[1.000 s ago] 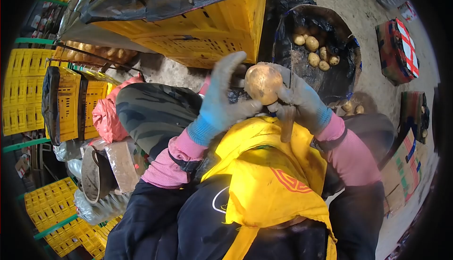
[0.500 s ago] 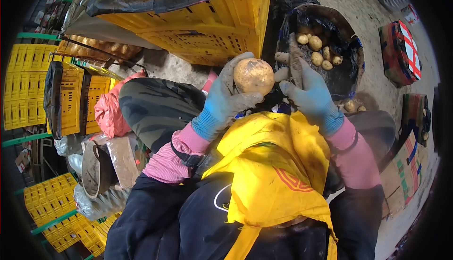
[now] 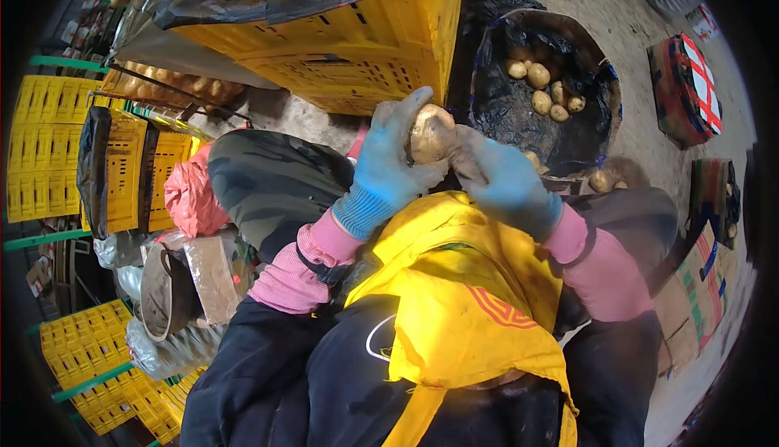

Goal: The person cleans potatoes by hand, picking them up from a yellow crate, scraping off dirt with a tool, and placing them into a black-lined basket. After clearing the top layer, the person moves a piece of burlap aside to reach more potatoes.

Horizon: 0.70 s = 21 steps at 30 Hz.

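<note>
Since the frame half a second ago, the right hand (image 3: 505, 178) has come in from beside the basket (image 3: 523, 122), its curled fingers now meeting the right side of the potato (image 3: 431, 133); whether it also grips something, I cannot tell. The left hand (image 3: 388, 159) is wrapped around the potato's left side, thumb below, holding it above the yellow cloth (image 3: 466, 277) on the lap. It looks larger than the loose potatoes (image 3: 538, 76) in the basket, so probably has some heft for one hand. I judge it firm and stiff, bearing a steady squeeze, though its skin may scuff or bruise if dropped. Its rounded sides could roll; cupping the widest part, thumb opposite fingers, should hold best.
</note>
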Motion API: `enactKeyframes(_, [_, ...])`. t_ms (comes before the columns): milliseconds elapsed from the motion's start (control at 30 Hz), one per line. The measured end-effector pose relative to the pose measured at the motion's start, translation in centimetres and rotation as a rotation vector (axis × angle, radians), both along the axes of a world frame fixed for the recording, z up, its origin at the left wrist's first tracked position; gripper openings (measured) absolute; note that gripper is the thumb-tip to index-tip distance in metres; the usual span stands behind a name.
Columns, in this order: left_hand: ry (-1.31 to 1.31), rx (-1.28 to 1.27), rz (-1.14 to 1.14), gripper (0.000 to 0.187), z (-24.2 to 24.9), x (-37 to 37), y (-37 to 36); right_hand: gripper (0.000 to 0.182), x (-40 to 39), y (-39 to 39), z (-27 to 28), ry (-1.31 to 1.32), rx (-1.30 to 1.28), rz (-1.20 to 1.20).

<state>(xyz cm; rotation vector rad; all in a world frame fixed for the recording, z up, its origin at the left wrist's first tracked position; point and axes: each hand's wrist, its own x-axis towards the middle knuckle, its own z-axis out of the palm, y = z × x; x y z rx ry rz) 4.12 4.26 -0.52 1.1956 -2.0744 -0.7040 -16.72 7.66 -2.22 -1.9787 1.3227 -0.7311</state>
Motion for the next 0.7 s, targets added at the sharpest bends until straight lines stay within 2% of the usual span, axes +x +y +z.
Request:
enactKeyframes(67, [-0.007, -0.026, 0.017, 0.09, 1.1, 0.1, 0.2, 0.047, -1.0, -0.7, -0.6, -0.345, -0.002, -0.038])
enactKeyframes(133, [0.035, -0.136, 0.016, 0.09, 3.3, 0.4, 0.0, 0.042, -2.5, -0.8, 2.1, -0.636, 0.227, -0.151])
enactKeyframes(167, [0.08, -0.231, 0.003, 0.089, 5.0, 0.6, -0.3, 0.04, -3.4, -0.5, 5.1, -0.746, 0.463, -0.247])
enactKeyframes(233, [0.196, -0.382, 0.014, 0.084, 8.7, 1.4, -1.4, 0.037, -5.2, -1.1, 5.3, -0.809, 0.353, -0.356])
enactKeyframes(300, [0.264, -0.286, 0.271, 0.075, 14.9, 2.2, -3.2, 0.036, -6.6, -1.2, 6.8, -0.929, 0.285, -0.423])
enactKeyframes(367, [0.098, -0.567, 0.135, 0.071, 19.9, 3.9, -7.6, 0.038, -9.4, -1.5, 7.6, -0.937, 0.201, -0.426])
enactKeyframes(400, [-0.153, -0.806, 0.204, 0.081, 22.2, 3.9, -10.3, 0.037, -11.0, -1.2, 7.8, -0.927, 0.184, -0.454])
enactKeyframes(467, [-0.242, -0.962, 0.163, 0.081, 21.7, 0.8, -12.2, 0.037, -14.6, -1.0, 8.1, -0.914, 0.14, -0.492])
enactKeyframes(567, [0.211, -0.65, -0.149, 0.053, 16.8, -8.5, -9.8, 0.037, -19.5, 0.1, 9.0, -1.0, 0.012, -0.492])
enactKeyframes(667, [-0.198, -0.464, -0.6, 0.038, 7.7, -17.1, -10.0, 0.038, -22.0, 1.4, 7.8, -0.799, -0.273, -0.696])
enactKeyframes(700, [-0.252, -0.372, -0.728, 0.039, 2.5, -20.5, -11.2, 0.039, -22.3, 1.8, 7.2, -0.698, -0.358, -0.785])
